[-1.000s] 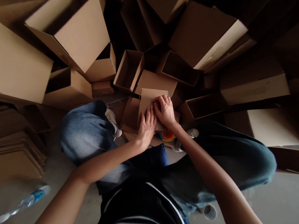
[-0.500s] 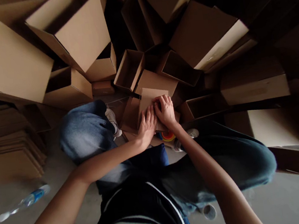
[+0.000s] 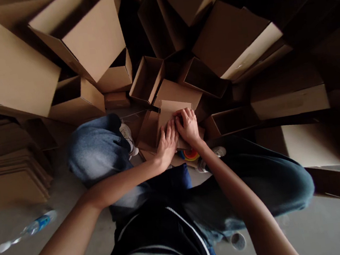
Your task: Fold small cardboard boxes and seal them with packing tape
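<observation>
A small cardboard box point(image 3: 175, 106) lies between my feet with its flat top facing me. My left hand point(image 3: 167, 143) rests on its near left part, fingers stretched out and flat. Beside it, my right hand point(image 3: 188, 126) is on the right of the top, its fingers bent and thumb drawn in; whatever is under the fingertips is hidden. The two hands nearly touch at the middle of the top. Just below the box, partly covered by my right wrist, sits an orange and yellow ring-shaped thing point(image 3: 191, 154) with a bit of blue at its left.
Open cardboard boxes point(image 3: 92, 37) crowd the far side and the right. Flattened cardboard sheets point(image 3: 10, 177) are stacked at left. A plastic bottle point(image 3: 38, 224) lies on the floor point(image 3: 88, 247). A small cup-like object point(image 3: 238, 241) is near my right leg.
</observation>
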A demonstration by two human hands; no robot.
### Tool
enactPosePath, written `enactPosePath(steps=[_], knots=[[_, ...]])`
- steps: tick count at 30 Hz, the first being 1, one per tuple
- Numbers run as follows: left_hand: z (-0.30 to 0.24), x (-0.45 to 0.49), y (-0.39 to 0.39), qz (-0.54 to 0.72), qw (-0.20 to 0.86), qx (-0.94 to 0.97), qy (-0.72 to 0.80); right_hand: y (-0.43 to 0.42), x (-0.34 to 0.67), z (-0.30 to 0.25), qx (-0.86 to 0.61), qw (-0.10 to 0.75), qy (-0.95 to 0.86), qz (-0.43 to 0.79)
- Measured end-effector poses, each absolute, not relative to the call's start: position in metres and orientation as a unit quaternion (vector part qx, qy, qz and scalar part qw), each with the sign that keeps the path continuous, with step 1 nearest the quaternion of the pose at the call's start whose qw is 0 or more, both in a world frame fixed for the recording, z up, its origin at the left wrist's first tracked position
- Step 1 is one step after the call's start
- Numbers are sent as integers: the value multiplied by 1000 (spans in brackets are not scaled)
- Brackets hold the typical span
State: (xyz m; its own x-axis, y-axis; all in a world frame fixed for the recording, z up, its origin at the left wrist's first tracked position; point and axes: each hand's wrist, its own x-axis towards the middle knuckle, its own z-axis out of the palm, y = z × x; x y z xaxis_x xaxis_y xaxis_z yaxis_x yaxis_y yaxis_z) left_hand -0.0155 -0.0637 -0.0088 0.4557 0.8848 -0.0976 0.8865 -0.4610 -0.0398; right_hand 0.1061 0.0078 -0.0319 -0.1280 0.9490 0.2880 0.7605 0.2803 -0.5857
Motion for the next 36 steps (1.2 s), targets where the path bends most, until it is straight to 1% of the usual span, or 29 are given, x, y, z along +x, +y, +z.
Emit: enactPosePath(steps=[17,29,36], knots=[[-2,-15,-64,-95,-18,856,508,8,106,-33,-577,324,-734,153],[-2,-15,-64,-78,6,853,516,8,107,-32,-576,323,-734,159],[-3,-15,-63,-92,-11,856,508,8,106,-32,-578,319,-735,155]])
